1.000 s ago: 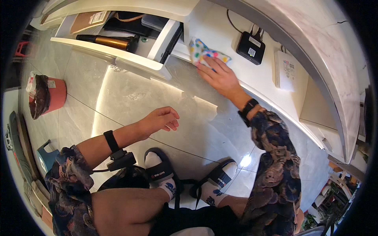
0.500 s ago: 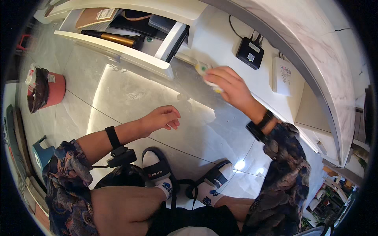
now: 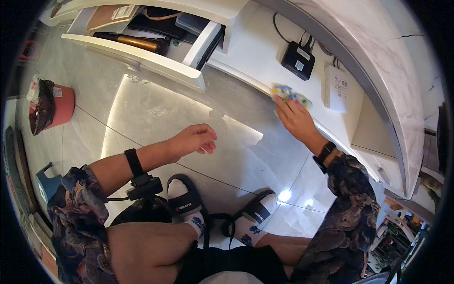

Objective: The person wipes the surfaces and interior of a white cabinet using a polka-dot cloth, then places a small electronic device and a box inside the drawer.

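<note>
My right hand is over the front edge of the white shelf. Its fingers are closed on a small see-through bag with blue, yellow and green spots, slightly blurred. My left hand hangs above the floor with nothing in it, its fingers loosely bent and apart. Left of the shelf, a white drawer stands pulled out. Inside lie a black-and-gold cylinder, a black pouch, a brown paper envelope and a small green round piece.
A black box with cables and a white box stand on the shelf. The marble-patterned countertop overhangs it. A pink bin with a dark liner stands on the tiled floor at left. A blue stool is near my left arm.
My right hand has moved right and slightly nearer with the bag, from beside the drawer corner to the shelf edge. My left hand has hardly moved.
</note>
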{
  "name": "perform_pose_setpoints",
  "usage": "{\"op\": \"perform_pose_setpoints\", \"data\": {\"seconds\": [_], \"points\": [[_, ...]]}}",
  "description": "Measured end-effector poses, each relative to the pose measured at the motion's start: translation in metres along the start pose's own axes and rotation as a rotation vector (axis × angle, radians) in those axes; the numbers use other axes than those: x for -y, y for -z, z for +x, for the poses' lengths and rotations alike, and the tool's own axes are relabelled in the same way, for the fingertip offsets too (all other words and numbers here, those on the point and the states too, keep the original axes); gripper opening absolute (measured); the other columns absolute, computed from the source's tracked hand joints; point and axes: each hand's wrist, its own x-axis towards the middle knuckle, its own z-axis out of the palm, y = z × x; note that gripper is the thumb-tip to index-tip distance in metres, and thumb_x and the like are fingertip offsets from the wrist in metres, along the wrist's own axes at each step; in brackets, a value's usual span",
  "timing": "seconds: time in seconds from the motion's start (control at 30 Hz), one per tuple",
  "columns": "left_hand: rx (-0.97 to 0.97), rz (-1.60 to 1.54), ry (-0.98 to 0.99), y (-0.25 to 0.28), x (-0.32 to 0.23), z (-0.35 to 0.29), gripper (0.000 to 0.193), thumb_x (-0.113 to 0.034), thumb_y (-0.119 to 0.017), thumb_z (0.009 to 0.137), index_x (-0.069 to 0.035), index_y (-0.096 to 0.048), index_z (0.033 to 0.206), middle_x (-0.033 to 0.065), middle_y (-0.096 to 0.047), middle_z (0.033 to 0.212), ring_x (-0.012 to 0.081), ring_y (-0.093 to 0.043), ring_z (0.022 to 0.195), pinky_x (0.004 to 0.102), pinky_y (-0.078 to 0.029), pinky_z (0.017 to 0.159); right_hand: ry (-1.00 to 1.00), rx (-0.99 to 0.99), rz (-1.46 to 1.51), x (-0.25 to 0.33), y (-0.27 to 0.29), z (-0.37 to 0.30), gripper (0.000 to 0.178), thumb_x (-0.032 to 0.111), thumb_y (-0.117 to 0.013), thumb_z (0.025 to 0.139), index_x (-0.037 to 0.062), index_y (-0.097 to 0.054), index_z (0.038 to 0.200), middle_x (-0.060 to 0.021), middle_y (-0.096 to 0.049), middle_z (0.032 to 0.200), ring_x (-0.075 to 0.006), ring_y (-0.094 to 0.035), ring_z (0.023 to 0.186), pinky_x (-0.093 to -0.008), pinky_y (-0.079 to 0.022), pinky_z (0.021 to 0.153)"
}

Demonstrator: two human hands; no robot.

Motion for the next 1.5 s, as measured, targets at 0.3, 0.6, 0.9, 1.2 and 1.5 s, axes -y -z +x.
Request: {"op": "perform_pose_setpoints", "data": {"seconds": [0.3,0.6,0.9,1.2,1.5], "points": [[0.02,-0.025,-0.041,0.001,0.001,0.0,0.016,-0.019,-0.05,0.09,-0.008,-0.055,0.101,0.005,-0.061,0.091,0.0145,-0.06,0.085,0.0284,-0.046,0.078,-0.339,1.007,0.423,-0.015,0.028,-0.07,0.025,0.021,-0.06,0.076,0.0038,-0.061,0.094,-0.0201,-0.065,0.08,-0.0346,-0.065,0.079,-0.0423,-0.052,0.069],[0.117,0.056,-0.011,-0.015,-0.015,0.033,0.015,-0.018,-0.049,0.09,-0.008,-0.054,0.101,0.0054,-0.061,0.089,0.0144,-0.06,0.084,0.0279,-0.047,0.078,-0.995,0.351,1.163,0.034,0.001,-0.156,0.019,0.014,-0.055,0.087,0.0055,-0.056,0.104,-0.0162,-0.063,0.092,-0.0308,-0.063,0.084,-0.0365,-0.05,0.077],[0.133,0.145,0.042,-0.018,-0.027,0.054,0.015,-0.017,-0.048,0.091,-0.007,-0.054,0.1,0.0059,-0.061,0.089,0.015,-0.06,0.084,0.0287,-0.048,0.077,-1.522,-0.359,0.651,0.041,-0.017,-0.199,0.026,0.006,-0.056,0.085,0.0009,-0.052,0.11,-0.0164,-0.052,0.102,-0.0309,-0.055,0.091,-0.0374,-0.046,0.082],[0.175,0.136,-0.003,-0.02,-0.032,0.054,0.017,-0.02,-0.048,0.091,-0.007,-0.055,0.101,0.0062,-0.06,0.091,0.0153,-0.06,0.085,0.0291,-0.048,0.077,-1.352,-0.644,0.241,0.013,-0.057,-0.111,0.03,0.002,-0.058,0.077,-0.001,-0.052,0.106,-0.02,-0.05,0.102,-0.0382,-0.046,0.098,-0.0436,-0.038,0.088],[0.048,0.014,-0.008,0.005,-0.012,0.016,0.017,-0.02,-0.047,0.091,-0.009,-0.054,0.101,0.0062,-0.061,0.093,0.0145,-0.06,0.086,0.0284,-0.046,0.077,-1.157,-0.798,0.568,0.089,-0.061,0.095,0.044,-0.006,-0.064,0.065,0.0066,-0.059,0.107,-0.0142,-0.048,0.111,-0.0355,-0.045,0.109,-0.0419,-0.039,0.095]]}}
